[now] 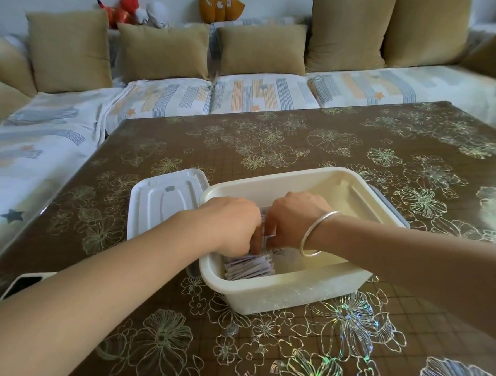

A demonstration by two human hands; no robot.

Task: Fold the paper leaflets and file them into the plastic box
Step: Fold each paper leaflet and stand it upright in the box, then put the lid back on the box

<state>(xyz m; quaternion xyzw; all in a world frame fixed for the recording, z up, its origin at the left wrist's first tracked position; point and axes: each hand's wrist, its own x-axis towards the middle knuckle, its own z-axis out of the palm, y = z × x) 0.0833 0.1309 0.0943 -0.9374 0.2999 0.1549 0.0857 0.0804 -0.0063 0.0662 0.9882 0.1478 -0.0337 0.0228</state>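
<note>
Forearms reach across floral tabletop (279,345) into cream plastic box (276,293). Left hand (231,223) and right hand (296,216) meet over box's near-left corner, fingers curled, apparently pinching upright folded leaflet (265,230) between them; fingertips hidden. Filed leaflets (247,267) lie directly beneath, long edges roughly along box's near wall, left hand nearer. Lid (160,202) sits just left of box.

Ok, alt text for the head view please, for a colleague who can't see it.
The left hand and right hand reach into the cream plastic box, pinching a folded leaflet between them above filed leaflets at its near left end. Its white lid lies on the floral table to the box's left.
</note>
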